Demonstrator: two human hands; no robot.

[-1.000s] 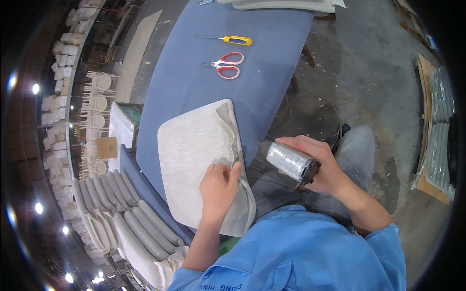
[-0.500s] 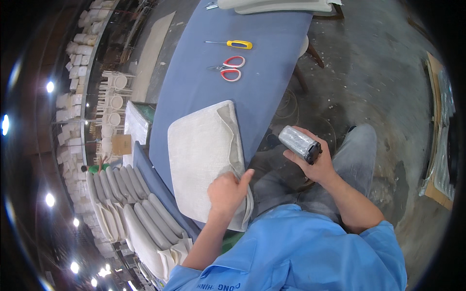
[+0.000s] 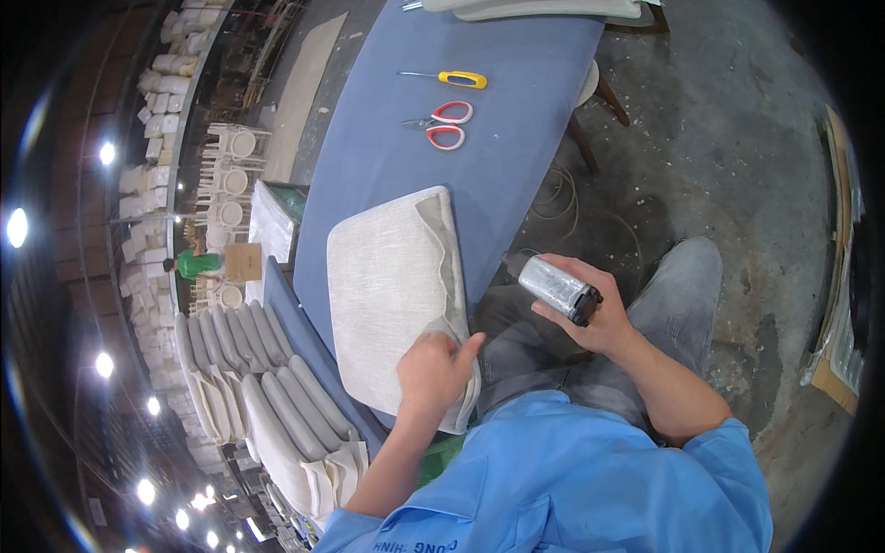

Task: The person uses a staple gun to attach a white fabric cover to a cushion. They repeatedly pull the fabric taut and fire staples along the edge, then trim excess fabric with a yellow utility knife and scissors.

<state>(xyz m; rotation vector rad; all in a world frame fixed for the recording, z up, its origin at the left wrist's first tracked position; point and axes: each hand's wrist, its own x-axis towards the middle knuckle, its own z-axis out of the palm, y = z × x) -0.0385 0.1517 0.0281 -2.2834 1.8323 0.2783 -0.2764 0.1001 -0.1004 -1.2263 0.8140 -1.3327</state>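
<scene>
A chair seat pad [image 3: 392, 286] covered in pale cream fabric lies on the blue-topped table, its right side hanging toward my lap. Along that side the fabric edge [image 3: 449, 267] is loose and wavy, with grey showing at the border. My left hand [image 3: 433, 373] is closed on the fabric at the near right edge, thumb sticking out. In my right hand [image 3: 604, 309] is a silver staple gun [image 3: 551, 284] with a black end cap, held above my lap and apart from the pad. My fingers hide its handle.
Red-and-white scissors [image 3: 446, 125] and a yellow-handled screwdriver [image 3: 461, 79] lie farther up the table [image 3: 387, 175]. More padded pieces [image 3: 544, 9] rest at its far end. Stacked grey pads [image 3: 295, 405] stand at left. A thin hose [image 3: 573, 198] loops on the floor. Someone in green [image 3: 198, 264] is far left.
The staple gun has shifted slightly left, closer to the seat pad. My left hand stays on the fabric edge. The whole view has moved a little, showing more of the person in green.
</scene>
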